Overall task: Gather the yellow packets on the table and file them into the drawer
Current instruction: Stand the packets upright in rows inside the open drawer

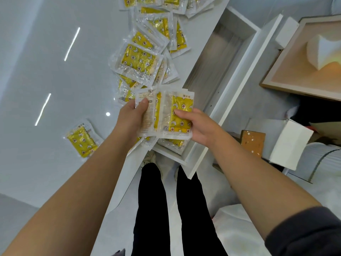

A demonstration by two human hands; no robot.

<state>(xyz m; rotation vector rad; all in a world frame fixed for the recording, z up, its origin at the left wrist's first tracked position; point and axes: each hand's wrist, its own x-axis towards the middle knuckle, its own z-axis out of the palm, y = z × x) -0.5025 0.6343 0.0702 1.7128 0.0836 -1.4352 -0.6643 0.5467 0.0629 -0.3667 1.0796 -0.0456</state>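
Note:
My left hand point(135, 115) grips a small stack of yellow packets point(153, 111) by its left edge, thumb on top. My right hand point(195, 126) grips the stack's right side, thumb pressed on the front yellow packet point(181, 109). The stack hangs over the table's edge, above the near end of the open white drawer point(232, 78). A few packets point(173, 143) lie in the drawer's near end, mostly hidden under the stack. Several more yellow packets point(140, 60) lie spread along the white table point(46, 80), and a single packet point(82, 140) lies apart at the left.
The drawer's far part shows a bare bottom. Right of the drawer are a wooden-framed tray point(302, 71) with a white block, a white box point(289, 143) and a brown speckled block point(252, 142). Below the table edge I see black-trousered legs point(177, 209).

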